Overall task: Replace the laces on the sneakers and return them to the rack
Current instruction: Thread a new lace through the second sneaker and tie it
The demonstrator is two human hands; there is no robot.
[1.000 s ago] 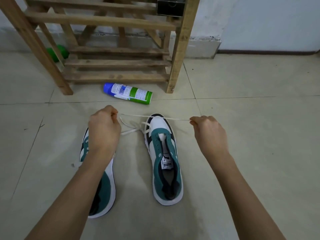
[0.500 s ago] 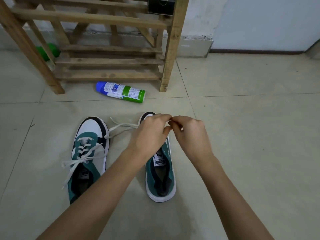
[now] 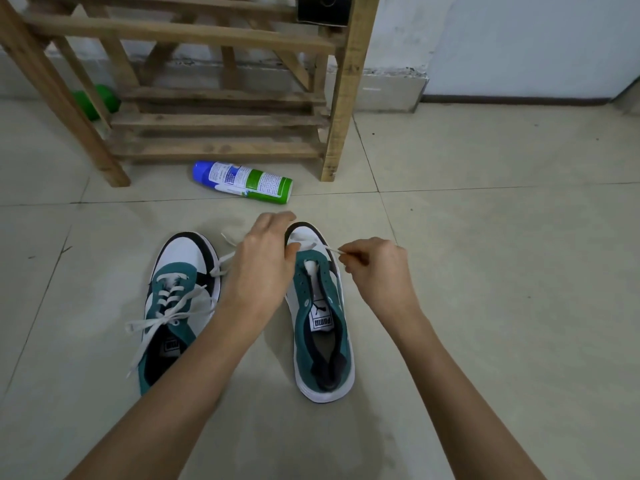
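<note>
The hands, touching over the toe half a second ago, have drawn apart, and the right one now sits off the shoe's right side. The tiled floor carries everything. The wooden rack stands at the back against the wall, with a black box on an upper slat and a green object behind its left leg. The two sneakers lie side by side in front of the rack, toes toward it. The left sneaker is laced, its ends loose. The right sneaker has empty eyelets. The left hand hovers over that shoe's toe and left edge, its thumb and bent, blurred fingers closing on the white lace. The right hand pinches the lace's other end between thumb and forefinger, the rest curled. A spray can lies on its side near the rack's foot.
</note>
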